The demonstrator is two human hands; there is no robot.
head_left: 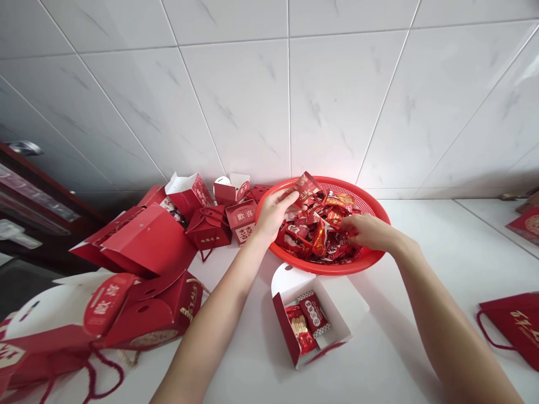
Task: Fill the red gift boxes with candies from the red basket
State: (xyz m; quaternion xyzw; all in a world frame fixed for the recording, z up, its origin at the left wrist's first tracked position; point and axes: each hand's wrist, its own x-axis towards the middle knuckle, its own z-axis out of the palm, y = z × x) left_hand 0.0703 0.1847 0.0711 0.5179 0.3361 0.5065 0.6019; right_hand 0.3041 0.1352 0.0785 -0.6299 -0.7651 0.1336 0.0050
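A red plastic basket [379, 210] full of wrapped candies [303, 233] stands against the tiled wall. My left hand [275, 210] is over the basket's left side, closed on a dark red candy packet [308, 188] with gold print. Among the candies at the right side is my right hand [366, 230], its fingers bent down; the fingertips are partly hidden, so what they pinch does not show. In front of the basket sits an open red gift box [290, 331] with a white inside. Two wrapped sweets [314, 313] lie in it.
Several red gift boxes [209, 227] and a large red paper bag [154, 238] crowd the left of the white counter [391, 331]. More boxes [147, 314] with cord handles stand nearer. A red bag [516, 328] lies at the right edge.
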